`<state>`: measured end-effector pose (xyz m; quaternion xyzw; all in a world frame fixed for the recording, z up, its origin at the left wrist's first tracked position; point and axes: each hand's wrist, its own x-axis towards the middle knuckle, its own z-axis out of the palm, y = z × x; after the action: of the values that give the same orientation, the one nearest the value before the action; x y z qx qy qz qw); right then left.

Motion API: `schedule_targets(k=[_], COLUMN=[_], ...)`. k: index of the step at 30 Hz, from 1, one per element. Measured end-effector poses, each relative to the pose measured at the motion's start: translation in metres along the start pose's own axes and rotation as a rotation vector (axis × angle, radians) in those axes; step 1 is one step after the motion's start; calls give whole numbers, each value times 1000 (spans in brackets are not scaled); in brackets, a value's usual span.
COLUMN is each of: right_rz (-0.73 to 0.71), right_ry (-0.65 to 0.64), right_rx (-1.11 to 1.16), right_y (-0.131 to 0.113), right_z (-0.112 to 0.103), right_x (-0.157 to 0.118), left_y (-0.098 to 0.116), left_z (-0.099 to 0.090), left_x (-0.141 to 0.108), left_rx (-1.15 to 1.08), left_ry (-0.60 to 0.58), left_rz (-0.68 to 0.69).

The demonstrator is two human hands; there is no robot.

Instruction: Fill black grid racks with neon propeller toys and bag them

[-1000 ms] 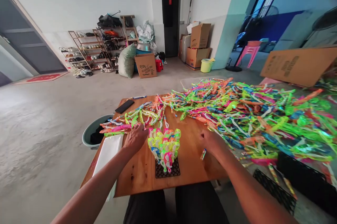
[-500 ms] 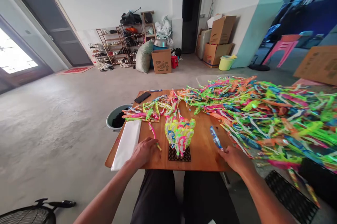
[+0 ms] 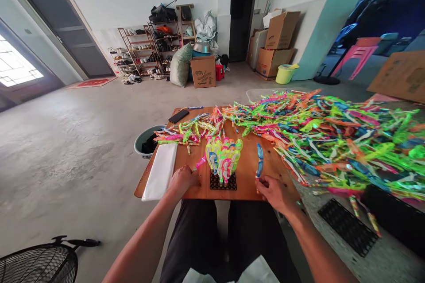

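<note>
Colourful plastic pieces stand upright in a cluster point(image 3: 224, 157) on a small black grid tray point(image 3: 223, 182) at the middle of the wooden table point(image 3: 247, 163). To its right, my right hand point(image 3: 269, 189) pinches the lower end of a blue piece point(image 3: 259, 160), which points up and away. My left hand point(image 3: 183, 180) is closed at the left of the tray. A pink piece point(image 3: 200, 162) sticks out from its fingertips toward the cluster, its lower end hidden by the fingers.
A large heap of coloured pieces point(image 3: 332, 137) covers the right side. A smaller pile point(image 3: 186, 133), phone point(image 3: 178, 116) and white folded sheet point(image 3: 160, 171) lie left. Another black grid tray point(image 3: 347, 226) is at lower right; a fan point(image 3: 40, 263) is at lower left.
My right hand has moved left toward the cluster with the blue piece, now more upright. The pink piece by my left hand has swung toward the cluster. The camera view has shifted slightly.
</note>
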<state>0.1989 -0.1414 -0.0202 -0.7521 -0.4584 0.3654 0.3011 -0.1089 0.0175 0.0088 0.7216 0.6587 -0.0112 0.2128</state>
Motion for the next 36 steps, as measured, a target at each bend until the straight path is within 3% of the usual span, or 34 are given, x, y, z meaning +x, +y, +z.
schedule_targets(k=[4,8,13,18,21,24,27,32,36], right_rz=[-109,-122,-82,-84,-61,-53,-62,-264,-444], right_ry=[20,55,-2,-81,-111,-56,-4,40,100], right_rx=[61,-89,-230,-160,-76,-38,60,42,-72], right_y=[-2,-8,-20,-27,-26,-22,-19,-19,-22], right_z=[19,28,30,31,33,35,37,45,51], right_x=[0,6,11,9,9,12,19,29,32], left_y=[-10,-25,-41,-43,-43,-41,-31,-5,13], left_z=[-7,-11,-17,-23,-20,-13,-2,22,45], left_x=[-13,-29,-32,-38,-46,-50,-46,-28,-20], left_rx=[-481,-875,-864,-862,-944,-1059,-1113,-865,-707], left_ry=[-174,-414,-554,-594,-563,-499,-336,-10,93], left_rz=[-59,-110,-62,-69,-77,-63,-28,141,157])
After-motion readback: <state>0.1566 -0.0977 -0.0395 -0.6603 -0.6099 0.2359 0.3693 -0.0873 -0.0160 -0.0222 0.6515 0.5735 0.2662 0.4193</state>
